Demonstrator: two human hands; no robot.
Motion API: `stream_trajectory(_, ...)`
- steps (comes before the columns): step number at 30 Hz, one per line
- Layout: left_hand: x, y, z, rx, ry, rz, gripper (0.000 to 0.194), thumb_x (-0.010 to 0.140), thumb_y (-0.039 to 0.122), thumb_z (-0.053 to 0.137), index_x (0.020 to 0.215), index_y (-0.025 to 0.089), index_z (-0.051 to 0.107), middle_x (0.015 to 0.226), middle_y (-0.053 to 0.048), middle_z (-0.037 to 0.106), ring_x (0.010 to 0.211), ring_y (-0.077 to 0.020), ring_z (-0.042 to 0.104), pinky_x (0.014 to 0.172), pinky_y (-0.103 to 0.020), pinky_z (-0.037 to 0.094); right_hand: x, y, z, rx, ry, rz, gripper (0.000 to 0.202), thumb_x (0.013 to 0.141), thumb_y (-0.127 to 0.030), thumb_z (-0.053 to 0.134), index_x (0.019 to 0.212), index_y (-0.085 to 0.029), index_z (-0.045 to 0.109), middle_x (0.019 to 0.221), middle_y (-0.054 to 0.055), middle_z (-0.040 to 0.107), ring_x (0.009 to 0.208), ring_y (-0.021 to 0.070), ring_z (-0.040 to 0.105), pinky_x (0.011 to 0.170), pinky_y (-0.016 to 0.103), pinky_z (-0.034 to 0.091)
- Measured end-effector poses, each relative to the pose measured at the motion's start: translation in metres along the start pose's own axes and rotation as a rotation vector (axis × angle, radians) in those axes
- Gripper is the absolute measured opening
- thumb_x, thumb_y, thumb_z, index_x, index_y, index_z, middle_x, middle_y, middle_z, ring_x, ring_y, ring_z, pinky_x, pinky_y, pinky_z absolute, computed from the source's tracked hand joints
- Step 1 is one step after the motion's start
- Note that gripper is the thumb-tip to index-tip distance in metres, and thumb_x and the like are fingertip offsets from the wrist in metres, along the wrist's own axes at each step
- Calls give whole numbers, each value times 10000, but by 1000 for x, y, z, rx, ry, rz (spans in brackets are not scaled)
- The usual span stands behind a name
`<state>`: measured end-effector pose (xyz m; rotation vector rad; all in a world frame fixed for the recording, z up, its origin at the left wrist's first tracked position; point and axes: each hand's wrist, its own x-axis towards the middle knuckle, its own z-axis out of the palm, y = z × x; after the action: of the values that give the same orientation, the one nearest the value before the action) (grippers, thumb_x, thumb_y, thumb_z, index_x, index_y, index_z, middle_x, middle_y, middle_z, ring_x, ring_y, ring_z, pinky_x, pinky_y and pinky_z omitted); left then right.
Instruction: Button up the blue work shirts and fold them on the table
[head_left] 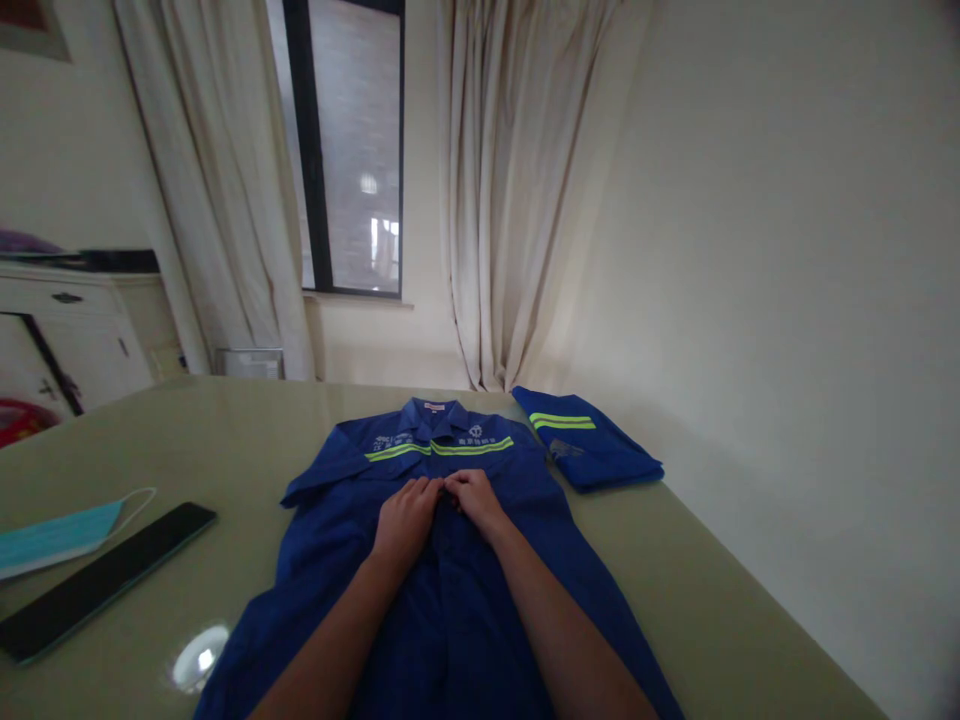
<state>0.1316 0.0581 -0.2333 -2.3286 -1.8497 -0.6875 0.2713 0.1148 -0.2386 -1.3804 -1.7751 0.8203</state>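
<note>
A blue short-sleeved work shirt lies spread out, collar away from me, with a yellow-green reflective stripe and white lettering across the chest. My left hand and my right hand meet at its front opening, just below the stripe. Both hands are closed, fingertips pinching the shirt's front edges close together. Whether a button sits between the fingers is too small to make out. A folded blue garment with a similar stripe lies beyond the shirt's right shoulder.
The shirt rests on a glossy greenish table. To the left lie a blue face mask and a long black flat object. A wall runs along the table's right side; curtains and a window stand behind.
</note>
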Motion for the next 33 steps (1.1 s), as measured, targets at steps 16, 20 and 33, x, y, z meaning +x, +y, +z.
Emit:
stream_trajectory(16,-66,15,-14,137,-183,-38,498,922,244,483,1405,280,601,1558,-158,479,1408,-420,447,1098,-618,367,-32,-42,2,-563,103,31,360,854,-398,670,1128,-166,646,1015,199,748,933,335,721,747,376,483)
stream_trajectory(20,-51,17,-37,178,-225,-76,473,893,158,446,1317,221,647,1326,-200,656,1167,-402,622,883,-539,509,-28,-26,8,-457,179,37,104,838,-198,572,872,-215,669,854,85,751,782,228,708,661,273,428)
stream_trajectory(33,10,1,8,-208,-23,-234,171,1011,243,420,963,232,583,1053,-50,664,960,-201,673,756,-284,462,-18,-3,8,73,254,-79,44,821,-230,656,818,-198,686,747,20,734,687,174,686,651,236,488)
